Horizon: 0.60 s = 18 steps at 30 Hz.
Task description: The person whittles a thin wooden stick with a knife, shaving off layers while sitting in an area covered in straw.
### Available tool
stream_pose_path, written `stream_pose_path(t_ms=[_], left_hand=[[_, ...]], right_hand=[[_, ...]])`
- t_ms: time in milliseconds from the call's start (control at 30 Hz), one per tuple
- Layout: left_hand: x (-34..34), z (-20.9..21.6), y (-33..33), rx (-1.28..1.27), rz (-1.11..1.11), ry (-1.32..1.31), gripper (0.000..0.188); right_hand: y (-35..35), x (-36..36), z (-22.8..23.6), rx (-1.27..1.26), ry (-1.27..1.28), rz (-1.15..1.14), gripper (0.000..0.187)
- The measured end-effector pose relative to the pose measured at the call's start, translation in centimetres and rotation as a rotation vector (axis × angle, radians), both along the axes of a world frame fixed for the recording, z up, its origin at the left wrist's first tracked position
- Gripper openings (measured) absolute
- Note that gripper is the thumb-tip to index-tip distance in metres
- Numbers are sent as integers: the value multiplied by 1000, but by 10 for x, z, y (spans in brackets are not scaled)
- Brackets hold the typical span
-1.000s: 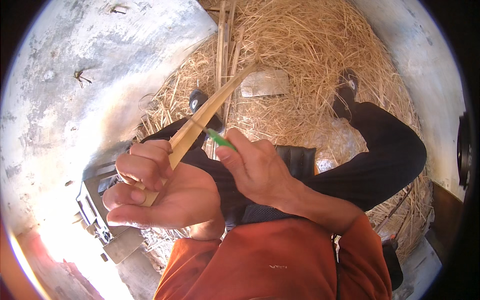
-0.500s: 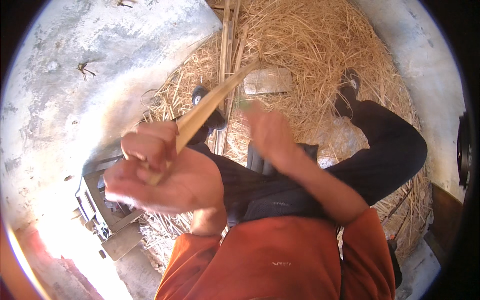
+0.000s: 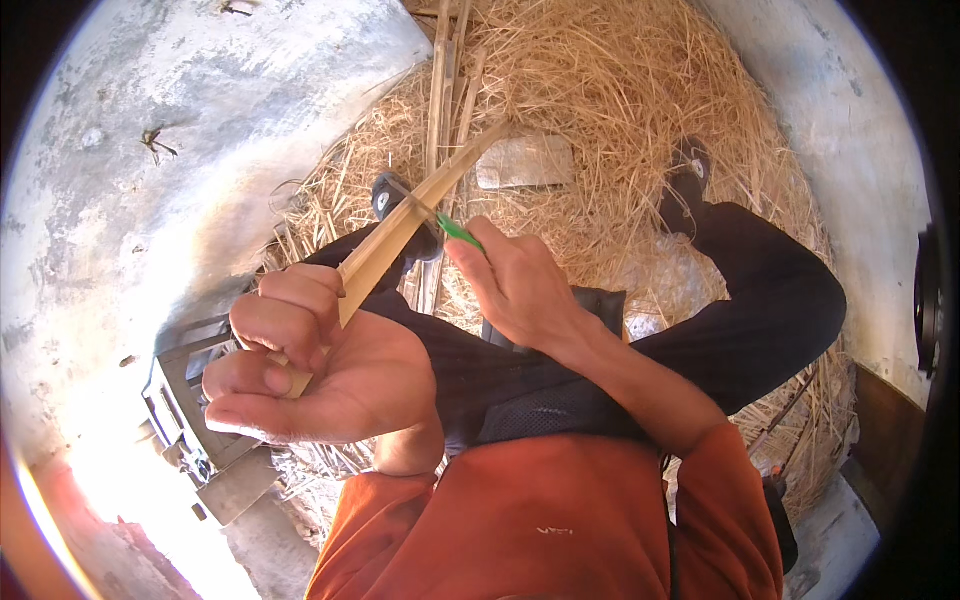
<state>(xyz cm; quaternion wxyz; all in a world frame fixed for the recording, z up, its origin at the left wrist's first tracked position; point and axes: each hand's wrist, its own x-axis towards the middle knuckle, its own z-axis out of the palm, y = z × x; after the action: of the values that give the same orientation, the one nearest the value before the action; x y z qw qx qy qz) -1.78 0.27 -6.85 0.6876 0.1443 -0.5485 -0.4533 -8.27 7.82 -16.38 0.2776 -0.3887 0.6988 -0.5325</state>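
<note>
My left hand (image 3: pixel 350 370) is closed round the near end of a long, flat, pale strip of bamboo or wood (image 3: pixel 385 250). The strip slants up and away to the right, its far tip narrowing over the straw. In my right hand (image 3: pixel 520 285) is a knife with a green handle (image 3: pixel 458 232), the fingers wrapped round it. Its thin blade lies across the strip near mid-length and seems to touch it. Part of the handle is hidden in my grip.
Straw and thin shavings (image 3: pixel 620 80) cover the floor between pale walls (image 3: pixel 150 200). A flat stone block (image 3: pixel 525 162) lies between my feet, beside several long wooden strips (image 3: pixel 440 100). A metal frame (image 3: pixel 205 420) stands at the left. My bent legs (image 3: pixel 750 320) flank the work.
My right hand has moved left and a little nearer to me, bringing the knife blade across the strip. My left hand keeps its hold on the strip with little movement.
</note>
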Motion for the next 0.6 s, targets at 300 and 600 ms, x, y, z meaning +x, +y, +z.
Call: stream_pose_path(t_ms=[300,600], left_hand=[[8,0,-9,-26,-84,-37,42],[11,5,-16,39,25,28,40]], right_hand=[[-15,3,-75,40,326,-116,27],[32,-42,-108,725,251,-193,40]])
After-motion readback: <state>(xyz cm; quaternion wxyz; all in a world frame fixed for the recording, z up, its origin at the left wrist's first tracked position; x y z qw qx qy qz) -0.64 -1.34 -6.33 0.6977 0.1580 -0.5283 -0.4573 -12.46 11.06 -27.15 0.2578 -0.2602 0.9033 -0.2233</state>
